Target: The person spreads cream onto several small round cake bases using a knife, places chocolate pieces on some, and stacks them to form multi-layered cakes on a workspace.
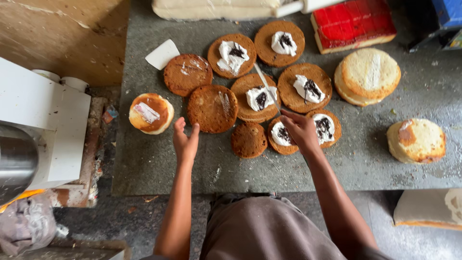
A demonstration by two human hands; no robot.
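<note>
Two hands over a grey stone slab (159, 168) full of round brown cake layers. Nearest in, the left hand (185, 142) hangs with fingers loose and spread, gripping nothing, its fingertips just short of a plain brown layer (212, 109). The right hand (301, 130) is closed round the handle of a palette knife (267, 89), blade running up and away from the fingers over a layer with white cream and a dark blob (255, 97); just beside the knuckles sits a small cream-topped layer (280, 136). These sponges look light, soft and crumbly, so probably best lifted flat from underneath or by the edge, not pinched. Cream likely smears at a touch. Knife handle is hidden inside the fist, so the grip itself can't be made out. Farther out, a red-topped slab (353, 24) and a pale block (216, 8) are cut off by the top edge; what the dark filling is stays unclear
</note>
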